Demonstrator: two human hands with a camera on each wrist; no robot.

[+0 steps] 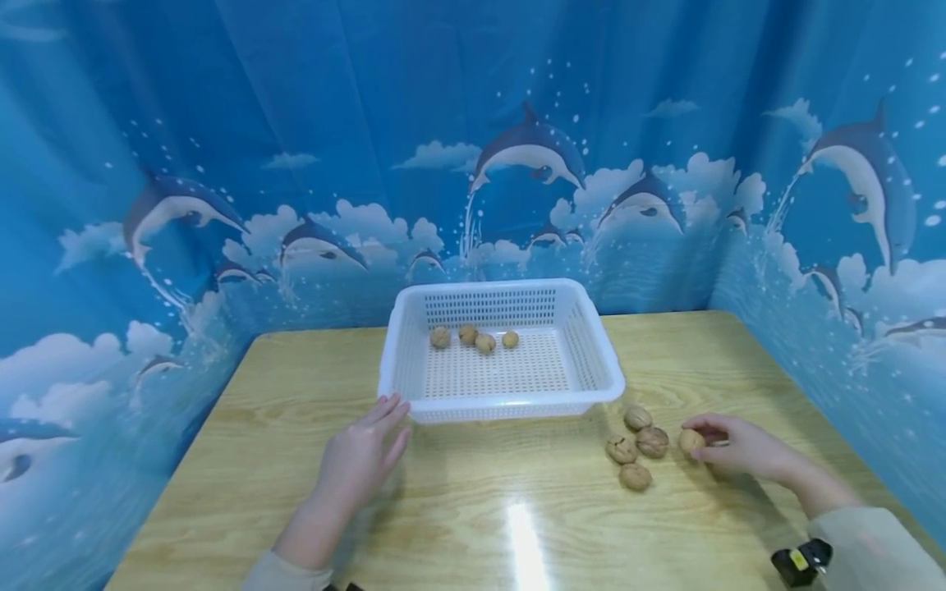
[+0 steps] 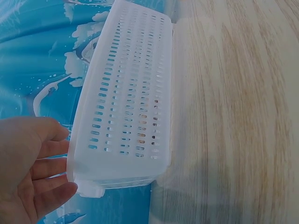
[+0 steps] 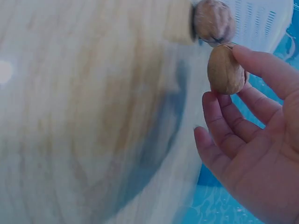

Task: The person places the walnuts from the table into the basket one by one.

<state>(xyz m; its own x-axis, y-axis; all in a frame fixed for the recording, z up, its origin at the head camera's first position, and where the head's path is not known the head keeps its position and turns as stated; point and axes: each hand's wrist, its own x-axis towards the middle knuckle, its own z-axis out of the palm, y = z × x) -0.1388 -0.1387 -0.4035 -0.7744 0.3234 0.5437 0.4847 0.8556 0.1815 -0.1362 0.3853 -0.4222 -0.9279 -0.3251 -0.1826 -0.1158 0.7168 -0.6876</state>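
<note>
Toward the table's right edge, the right hand pinches a walnut beside four others; the left hand's loosely extended fingers touch the basket's near left corner. Four more walnuts lie inside.

Four round brown walnuts lie in a white rectangular plastic basket on a yellowish wooden table; before the basket's right corner sit four more, perhaps touching, left of the right hand.
</note>
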